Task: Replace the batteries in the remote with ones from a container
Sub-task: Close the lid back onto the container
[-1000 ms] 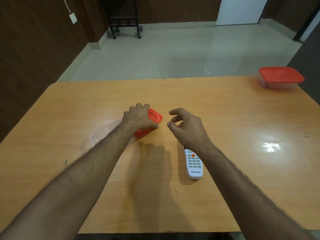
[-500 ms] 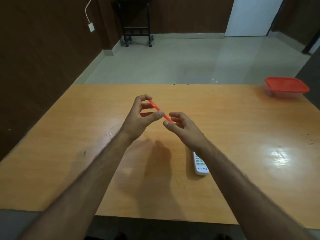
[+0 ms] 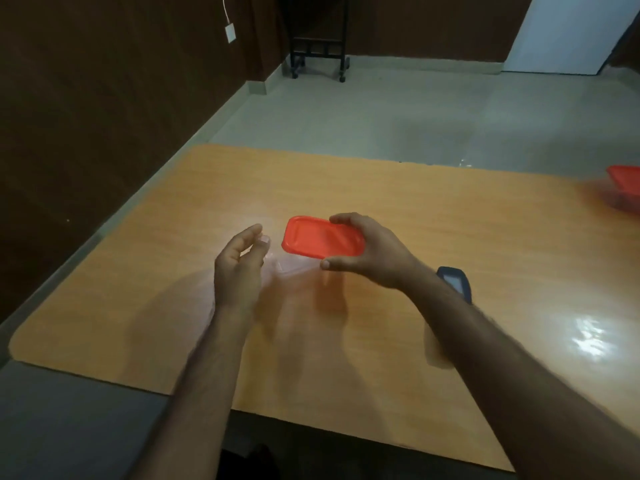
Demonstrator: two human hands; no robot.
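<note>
My right hand (image 3: 367, 252) grips a red plastic lid (image 3: 320, 241) by its right end, thumb under the near edge and fingers over the far edge, holding it flat above the wooden table (image 3: 381, 188). Just left of it is my left hand (image 3: 239, 268), fingers loosely curled and holding nothing. A clear container (image 3: 285, 266) shows only as a faint blur on the table between my hands; its contents cannot be made out. The remote (image 3: 455, 282) lies behind my right forearm, with only its dark top end in plain sight.
A second container with a red lid (image 3: 625, 187) stands at the table's far right, cut off by the frame. A dark wall runs along the left, and a black wheeled stand (image 3: 318, 46) is on the floor beyond the table.
The red lid came off the clear container in my left hand and now sits in my right hand. My left hand has let go and drawn back. The view has swung left.
</note>
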